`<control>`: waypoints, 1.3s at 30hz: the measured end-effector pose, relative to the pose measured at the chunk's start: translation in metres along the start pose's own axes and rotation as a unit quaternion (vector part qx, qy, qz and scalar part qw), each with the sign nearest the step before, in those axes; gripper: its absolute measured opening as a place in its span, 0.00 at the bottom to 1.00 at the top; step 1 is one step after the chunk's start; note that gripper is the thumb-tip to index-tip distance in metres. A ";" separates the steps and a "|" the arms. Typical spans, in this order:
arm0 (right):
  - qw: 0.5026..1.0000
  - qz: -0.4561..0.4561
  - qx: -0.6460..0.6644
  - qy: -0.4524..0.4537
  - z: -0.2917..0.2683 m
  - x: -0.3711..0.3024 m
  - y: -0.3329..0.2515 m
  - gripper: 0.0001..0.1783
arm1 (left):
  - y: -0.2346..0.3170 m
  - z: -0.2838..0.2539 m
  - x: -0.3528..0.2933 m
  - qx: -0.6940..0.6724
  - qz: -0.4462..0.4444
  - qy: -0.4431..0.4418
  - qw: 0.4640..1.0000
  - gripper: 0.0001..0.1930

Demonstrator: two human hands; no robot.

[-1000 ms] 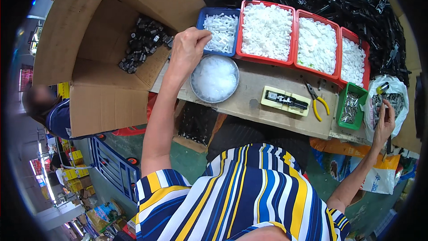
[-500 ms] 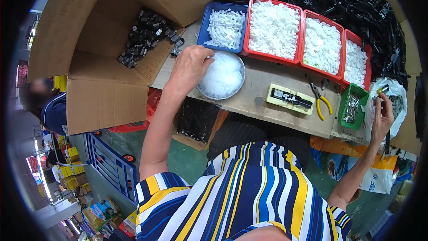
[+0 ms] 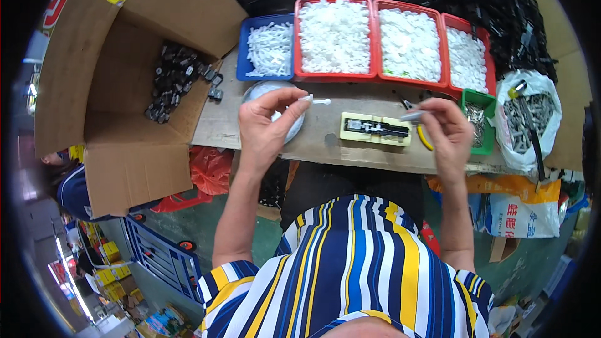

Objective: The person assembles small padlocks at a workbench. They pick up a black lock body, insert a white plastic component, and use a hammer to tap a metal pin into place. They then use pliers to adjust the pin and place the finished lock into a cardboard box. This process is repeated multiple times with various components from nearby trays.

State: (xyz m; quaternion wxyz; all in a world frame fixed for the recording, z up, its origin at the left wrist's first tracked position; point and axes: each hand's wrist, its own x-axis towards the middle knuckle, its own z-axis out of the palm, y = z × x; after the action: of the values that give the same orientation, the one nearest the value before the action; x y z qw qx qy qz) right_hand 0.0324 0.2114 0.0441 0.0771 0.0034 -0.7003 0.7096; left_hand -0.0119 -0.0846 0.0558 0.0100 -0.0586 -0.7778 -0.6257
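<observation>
My left hand (image 3: 268, 126) pinches a small white plastic part (image 3: 315, 100) between thumb and fingers, over a round dish (image 3: 255, 91) of white parts on the wooden bench (image 3: 325, 141). My right hand (image 3: 447, 134) holds a small grey metal pin (image 3: 410, 115) at its fingertips, just right of a yellow fixture (image 3: 375, 129) with a black piece lying in it. The two hands sit either side of that fixture, a little above the bench.
A blue tray (image 3: 268, 49) and three red trays (image 3: 335, 36) of white parts line the back. A green bin (image 3: 479, 119) and white bag (image 3: 531, 119) of metal pieces lie right. An open cardboard box (image 3: 134, 81) holds black parts. Black parts are heaped behind.
My left hand left the round dish with a white part and moved toward the middle. My right hand came in from the white bag at the right, holding a metal pin.
</observation>
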 end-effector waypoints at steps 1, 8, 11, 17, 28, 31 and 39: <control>1.000 0.005 0.013 -0.003 0.011 -0.001 0.000 0.08 | 0.001 0.012 -0.004 -0.063 -0.010 0.005 0.998 0.07; 0.993 0.010 0.114 0.039 0.034 -0.002 0.011 0.08 | 0.000 0.065 -0.016 -0.194 -0.026 0.003 0.981 0.07; 0.993 0.012 0.112 0.043 0.034 -0.003 0.012 0.08 | -0.005 0.070 -0.018 -0.172 -0.011 -0.007 0.985 0.08; 0.992 0.027 0.115 0.032 0.036 -0.006 0.015 0.08 | -0.005 0.072 -0.018 -0.050 0.061 0.019 0.997 0.07; 0.976 0.160 0.130 -0.065 0.006 -0.001 0.019 0.07 | -0.015 0.079 -0.010 0.063 0.242 -0.004 0.968 0.08; 0.973 0.169 0.142 -0.070 0.000 -0.003 0.023 0.06 | -0.017 0.085 -0.010 0.059 0.238 -0.026 0.969 0.08; 0.981 0.142 0.128 -0.027 -0.002 -0.009 0.030 0.07 | -0.020 0.101 -0.012 0.064 0.214 -0.028 0.974 0.08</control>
State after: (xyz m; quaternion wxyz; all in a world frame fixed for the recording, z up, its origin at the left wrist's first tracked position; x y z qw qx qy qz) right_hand 0.0383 0.2119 0.0130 -0.0440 -0.0670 -0.5989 0.7968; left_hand 0.0033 0.0085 0.0137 0.1255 -0.2404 -0.7854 -0.5564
